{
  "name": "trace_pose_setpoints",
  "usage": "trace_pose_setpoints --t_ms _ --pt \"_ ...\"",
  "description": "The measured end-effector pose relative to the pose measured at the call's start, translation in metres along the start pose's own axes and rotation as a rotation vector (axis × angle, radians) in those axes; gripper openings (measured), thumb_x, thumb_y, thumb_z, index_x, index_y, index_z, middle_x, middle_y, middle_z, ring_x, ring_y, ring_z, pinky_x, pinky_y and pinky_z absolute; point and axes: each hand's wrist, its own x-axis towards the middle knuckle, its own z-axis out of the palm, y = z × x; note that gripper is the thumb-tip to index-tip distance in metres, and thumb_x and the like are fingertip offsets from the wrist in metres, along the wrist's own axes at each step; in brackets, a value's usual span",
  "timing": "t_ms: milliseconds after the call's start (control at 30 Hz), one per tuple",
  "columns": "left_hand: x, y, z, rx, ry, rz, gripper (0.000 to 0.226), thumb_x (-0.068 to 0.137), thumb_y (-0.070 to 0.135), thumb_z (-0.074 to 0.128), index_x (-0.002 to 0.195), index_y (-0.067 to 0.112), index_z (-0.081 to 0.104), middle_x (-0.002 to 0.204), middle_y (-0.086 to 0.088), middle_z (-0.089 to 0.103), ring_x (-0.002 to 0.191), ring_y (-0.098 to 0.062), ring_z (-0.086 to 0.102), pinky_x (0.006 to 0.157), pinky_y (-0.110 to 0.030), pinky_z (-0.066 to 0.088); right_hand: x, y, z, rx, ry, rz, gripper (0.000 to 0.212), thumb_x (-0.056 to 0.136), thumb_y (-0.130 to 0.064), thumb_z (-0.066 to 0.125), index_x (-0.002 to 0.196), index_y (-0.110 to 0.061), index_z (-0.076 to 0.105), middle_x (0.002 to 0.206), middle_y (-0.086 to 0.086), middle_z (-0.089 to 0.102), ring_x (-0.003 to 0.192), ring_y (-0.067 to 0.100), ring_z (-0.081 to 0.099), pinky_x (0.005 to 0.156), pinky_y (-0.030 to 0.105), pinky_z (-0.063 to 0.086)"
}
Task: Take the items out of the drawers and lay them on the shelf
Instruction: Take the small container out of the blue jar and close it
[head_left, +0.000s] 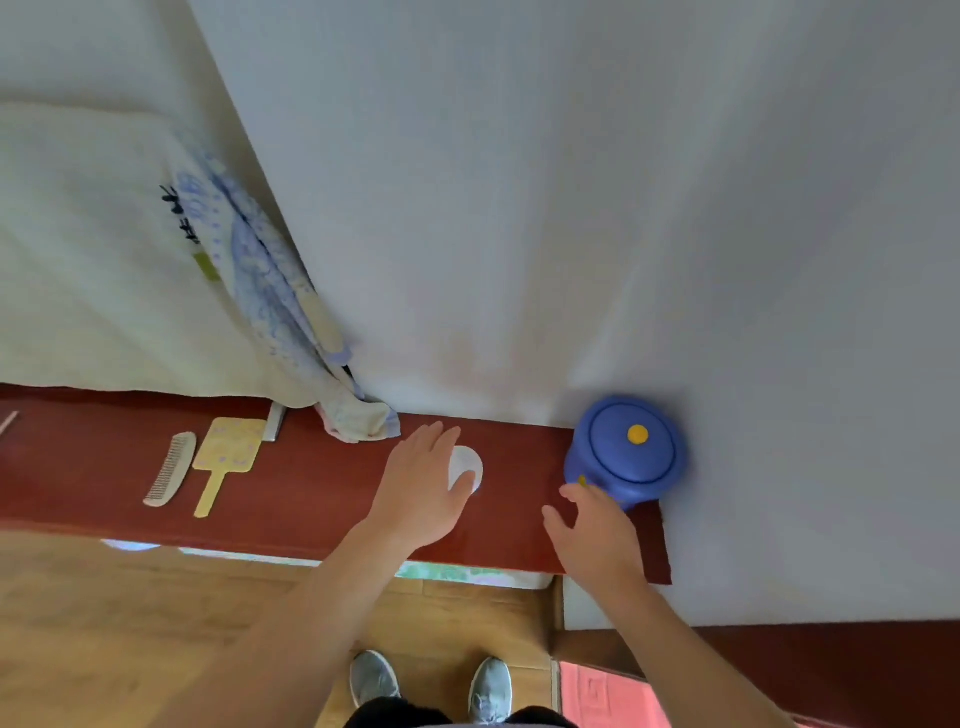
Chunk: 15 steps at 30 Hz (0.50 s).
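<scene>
A dark red shelf (291, 499) runs along the white wall. A small white round item (466, 464) lies on it, partly under my left hand (423, 483), whose fingers are spread flat with the thumb touching the item. A blue round lidded pot (626, 449) with a yellow knob stands at the shelf's right end against the wall. My right hand (592, 530) hovers just in front of it, fingers apart, fingertips close to its base. A white comb (170, 469) and a yellow hand mirror (224, 460) lie side by side at the left.
A patterned blue and white cloth (291, 312) hangs down onto the shelf near the middle. A pale curtain or sheet (88, 249) covers the left. Below are a wooden floor (156, 623), my shoes (431, 680) and a pink mat (608, 696).
</scene>
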Motion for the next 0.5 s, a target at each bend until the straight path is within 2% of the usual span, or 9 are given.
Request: trace_pose_setpoints --t_ms 133,267,333,500 --pt "-0.022 -0.019 -0.013 0.025 0.053 -0.057 0.060 0.102 0.043 0.040 0.154 0.016 0.029 0.160 -0.009 0.029 0.149 -0.024 0.023 0.120 -0.043 0.023 0.001 -0.036 -0.012 -0.035 -0.005 -0.176 0.053 0.096 -0.044 0.050 0.142 -0.019 0.045 0.145 -0.001 0.046 0.135 0.016 0.040 0.112 0.033 0.033" --pt "-0.048 -0.047 -0.036 0.058 0.115 -0.100 0.056 0.101 0.041 0.039 0.151 0.015 0.034 0.156 -0.007 0.036 0.144 -0.023 0.031 0.116 -0.042 0.028 0.004 -0.079 -0.011 -0.182 -0.089 -0.293 0.063 0.099 -0.047 0.041 0.152 -0.015 0.030 0.158 0.005 0.028 0.146 0.020 0.022 0.118 0.032 0.017" --pt "-0.062 -0.066 -0.047 0.068 0.117 -0.147 0.056 0.102 0.041 0.036 0.152 0.016 0.031 0.159 -0.008 0.030 0.147 -0.025 0.025 0.118 -0.044 0.024 0.002 -0.103 -0.006 -0.243 -0.125 -0.322 0.063 0.100 -0.048 0.038 0.152 -0.014 0.027 0.160 0.007 0.023 0.148 0.022 0.017 0.120 0.033 0.013" --pt "-0.107 -0.123 -0.076 0.055 0.115 -0.277 0.059 0.103 0.044 0.030 0.156 0.017 0.022 0.164 -0.007 0.019 0.152 -0.025 0.012 0.122 -0.046 0.016 -0.024 -0.167 0.014 -0.356 -0.172 -0.386 0.064 0.100 -0.050 0.030 0.154 -0.017 0.021 0.162 0.005 0.016 0.150 0.022 0.010 0.121 0.042 0.014"
